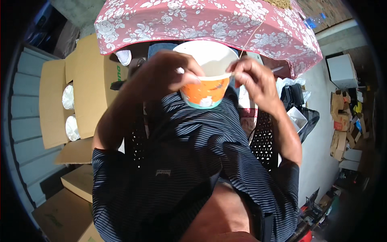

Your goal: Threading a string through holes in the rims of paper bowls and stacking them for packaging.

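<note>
A round tub (pixel 203 92), white inside with an orange printed side and a green base band, sits over my lap, its mouth tilted up and away. My left hand (pixel 181 72) closes on the tub's near left rim, thumb on the outer wall. My right hand (pixel 256 82) is pinched closed at the right side of the rim. A thin pale strand (pixel 253 34) rises from those fingers toward the table above; its lower end is hidden by them. The inside of the tub is partly in shadow.
Ahead stands a table under a pink flowered cloth (pixel 219 28), with a brownish heap (pixel 280 3) on it. Large cardboard boxes (pixel 90 80) are at the left. On the right are a black bag (pixel 309 121), a white container (pixel 297 118) and piled cartons (pixel 342 125).
</note>
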`<action>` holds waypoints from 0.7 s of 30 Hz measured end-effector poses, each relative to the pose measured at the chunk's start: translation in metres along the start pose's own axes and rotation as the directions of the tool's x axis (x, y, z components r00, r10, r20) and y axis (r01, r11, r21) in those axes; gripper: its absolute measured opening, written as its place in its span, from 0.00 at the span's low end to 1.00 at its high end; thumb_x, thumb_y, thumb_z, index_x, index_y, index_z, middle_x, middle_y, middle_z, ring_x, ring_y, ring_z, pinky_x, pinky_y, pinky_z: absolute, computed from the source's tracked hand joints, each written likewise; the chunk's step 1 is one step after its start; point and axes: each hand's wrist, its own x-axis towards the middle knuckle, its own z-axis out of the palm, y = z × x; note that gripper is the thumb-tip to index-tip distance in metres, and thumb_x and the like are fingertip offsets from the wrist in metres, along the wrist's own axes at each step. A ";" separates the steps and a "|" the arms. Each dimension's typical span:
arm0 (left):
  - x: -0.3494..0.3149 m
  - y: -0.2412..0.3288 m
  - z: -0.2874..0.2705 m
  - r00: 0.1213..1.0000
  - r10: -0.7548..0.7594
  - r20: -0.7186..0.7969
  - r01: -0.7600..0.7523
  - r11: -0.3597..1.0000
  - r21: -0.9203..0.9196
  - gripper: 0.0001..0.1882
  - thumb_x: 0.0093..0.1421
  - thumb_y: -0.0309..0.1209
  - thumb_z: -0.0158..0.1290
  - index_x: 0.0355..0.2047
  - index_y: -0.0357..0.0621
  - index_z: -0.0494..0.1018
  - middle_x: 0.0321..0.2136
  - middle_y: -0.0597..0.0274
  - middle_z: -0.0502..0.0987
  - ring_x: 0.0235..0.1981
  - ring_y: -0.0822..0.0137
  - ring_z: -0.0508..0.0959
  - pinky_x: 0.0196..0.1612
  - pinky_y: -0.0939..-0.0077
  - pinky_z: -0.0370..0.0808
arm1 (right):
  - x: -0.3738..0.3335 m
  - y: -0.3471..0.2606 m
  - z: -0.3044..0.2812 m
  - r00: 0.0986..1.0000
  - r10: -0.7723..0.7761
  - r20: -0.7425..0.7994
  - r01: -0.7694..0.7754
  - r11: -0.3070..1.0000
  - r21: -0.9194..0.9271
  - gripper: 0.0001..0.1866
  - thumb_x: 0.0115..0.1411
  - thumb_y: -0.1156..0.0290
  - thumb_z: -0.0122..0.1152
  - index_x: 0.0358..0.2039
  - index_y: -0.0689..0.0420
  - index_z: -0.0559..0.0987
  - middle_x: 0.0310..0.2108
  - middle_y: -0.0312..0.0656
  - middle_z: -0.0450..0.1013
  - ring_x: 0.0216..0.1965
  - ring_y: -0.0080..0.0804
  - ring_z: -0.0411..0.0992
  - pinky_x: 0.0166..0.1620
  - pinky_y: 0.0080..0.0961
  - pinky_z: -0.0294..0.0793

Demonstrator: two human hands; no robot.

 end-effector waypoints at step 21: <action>-0.009 -0.016 0.008 0.917 -0.283 -0.280 0.343 0.919 0.194 0.15 0.59 0.32 0.65 0.42 0.35 0.78 0.31 0.48 0.84 0.35 0.61 0.86 0.40 0.70 0.79 | 0.035 0.027 0.060 0.954 0.090 -0.285 -0.035 0.980 0.195 0.03 0.67 0.78 0.60 0.37 0.65 0.78 0.47 0.44 0.76 0.37 0.23 0.77 0.41 0.23 0.79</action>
